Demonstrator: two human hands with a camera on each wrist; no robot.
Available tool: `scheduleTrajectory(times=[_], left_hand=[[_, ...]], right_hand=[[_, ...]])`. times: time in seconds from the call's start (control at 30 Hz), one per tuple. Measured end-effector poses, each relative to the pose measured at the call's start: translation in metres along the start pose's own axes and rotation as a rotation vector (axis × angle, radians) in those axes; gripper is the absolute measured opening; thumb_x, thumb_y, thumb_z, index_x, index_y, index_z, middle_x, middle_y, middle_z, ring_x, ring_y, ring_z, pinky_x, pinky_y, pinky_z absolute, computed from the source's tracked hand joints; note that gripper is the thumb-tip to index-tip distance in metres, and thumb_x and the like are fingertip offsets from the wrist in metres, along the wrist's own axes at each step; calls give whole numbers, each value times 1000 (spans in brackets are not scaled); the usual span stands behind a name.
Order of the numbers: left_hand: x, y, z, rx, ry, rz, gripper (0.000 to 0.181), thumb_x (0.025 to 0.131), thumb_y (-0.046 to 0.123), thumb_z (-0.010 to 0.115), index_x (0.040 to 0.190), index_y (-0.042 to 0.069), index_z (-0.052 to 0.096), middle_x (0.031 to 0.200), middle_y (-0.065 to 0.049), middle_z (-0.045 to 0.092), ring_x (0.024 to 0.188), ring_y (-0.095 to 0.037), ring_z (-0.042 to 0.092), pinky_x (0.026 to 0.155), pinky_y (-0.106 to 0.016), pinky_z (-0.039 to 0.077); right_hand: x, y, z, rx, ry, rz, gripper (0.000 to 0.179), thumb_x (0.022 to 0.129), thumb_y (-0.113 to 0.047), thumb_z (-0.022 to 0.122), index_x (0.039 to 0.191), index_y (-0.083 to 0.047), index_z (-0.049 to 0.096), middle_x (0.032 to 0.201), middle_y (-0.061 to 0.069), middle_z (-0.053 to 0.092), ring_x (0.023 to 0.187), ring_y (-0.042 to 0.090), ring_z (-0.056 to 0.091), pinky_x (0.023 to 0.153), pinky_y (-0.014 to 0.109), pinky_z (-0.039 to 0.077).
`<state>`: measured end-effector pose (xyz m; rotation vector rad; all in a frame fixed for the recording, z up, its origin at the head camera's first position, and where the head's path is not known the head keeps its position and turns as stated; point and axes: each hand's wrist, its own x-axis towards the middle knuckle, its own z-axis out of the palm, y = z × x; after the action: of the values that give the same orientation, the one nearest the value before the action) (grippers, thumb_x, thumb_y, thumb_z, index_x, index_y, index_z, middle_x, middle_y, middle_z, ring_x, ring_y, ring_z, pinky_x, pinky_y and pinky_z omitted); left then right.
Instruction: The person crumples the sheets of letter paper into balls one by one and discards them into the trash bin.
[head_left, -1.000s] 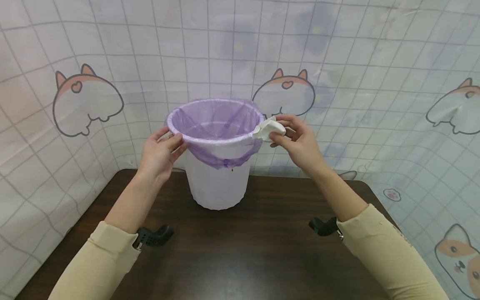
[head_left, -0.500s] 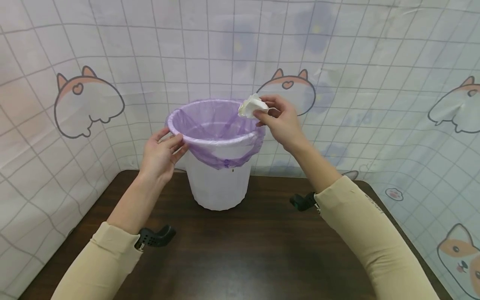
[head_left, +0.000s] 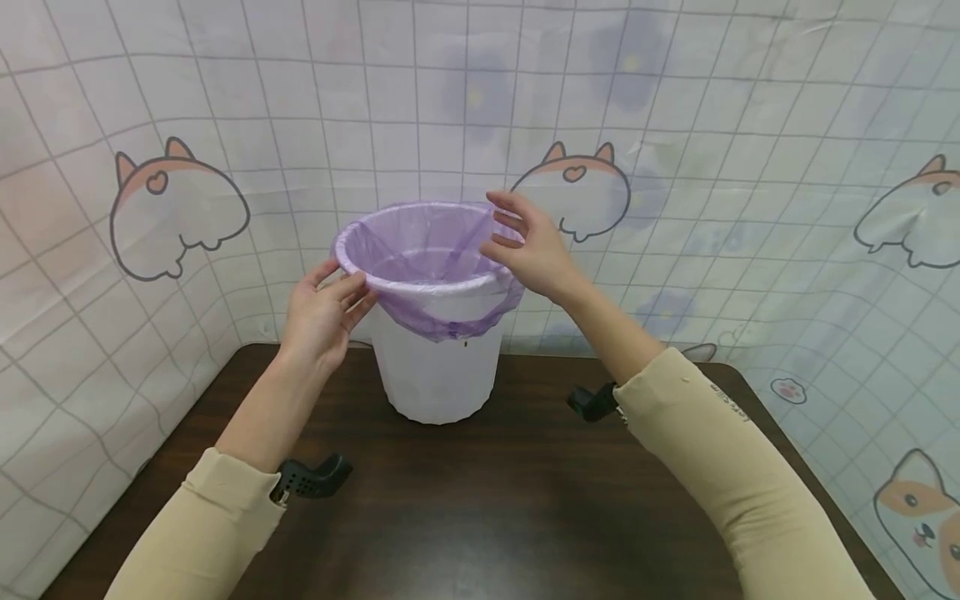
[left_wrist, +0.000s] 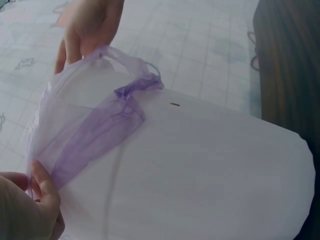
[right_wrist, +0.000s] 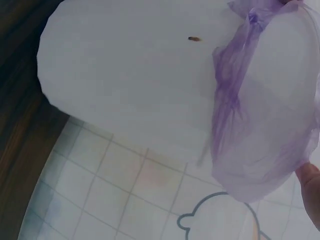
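A white trash bin [head_left: 437, 379] stands upright at the far side of the table, with a thin purple bag [head_left: 480, 321] lining it and folded over its rim. My left hand [head_left: 318, 312] holds the bin's left rim, its fingertips on the bagged edge; in the left wrist view that hand [left_wrist: 32, 205] is at the lower left. Over the right rim hangs my right hand [head_left: 532, 246], thumb and fingers apart with nothing between them. The crumpled white tissue is out of sight.
The dark wooden table [head_left: 450, 508] runs from the bin toward me. Close behind it hangs a white gridded cloth [head_left: 420, 100] with printed corgis. A dark camera mount [head_left: 311, 477] is on the left wrist, another mount [head_left: 592, 402] on the right.
My right hand carried the crumpled white tissue leftward over the bin's mouth and let go of it. It moved slightly further left, fingers spread. The left hand stayed on the rim.
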<state>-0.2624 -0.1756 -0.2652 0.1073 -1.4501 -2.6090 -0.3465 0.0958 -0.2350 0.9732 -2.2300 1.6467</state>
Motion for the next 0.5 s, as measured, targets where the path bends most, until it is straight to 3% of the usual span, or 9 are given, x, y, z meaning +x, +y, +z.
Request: scheduleTrajectory(times=[0.2,0.37,0.5], left_hand=[[0,-3,-3,17,-24,19,73,101,-2,60,160,6,19,129,-11,49,97,-15,63,90,-24,55],[0,-12,-16,150,-31,69,65,105,17,62,157,9,24,125,-9,49,92,-15,62,83,-23,57],[2,-23,-38,320,1,100,54,107,25,56,152,8,30,121,-5,43,91,-15,59,77,-22,56]], right_hand=[[-15,5,-13,-133,72,-64,41,96,-3,69,135,2,59,141,10,57,135,30,48,99,34,52],[-32,14,-30,-214,84,-56,35,98,-5,68,131,2,62,135,11,60,128,29,51,95,38,53],[-51,23,-45,-281,55,-31,35,98,-5,68,132,2,61,134,12,59,127,29,51,95,40,54]])
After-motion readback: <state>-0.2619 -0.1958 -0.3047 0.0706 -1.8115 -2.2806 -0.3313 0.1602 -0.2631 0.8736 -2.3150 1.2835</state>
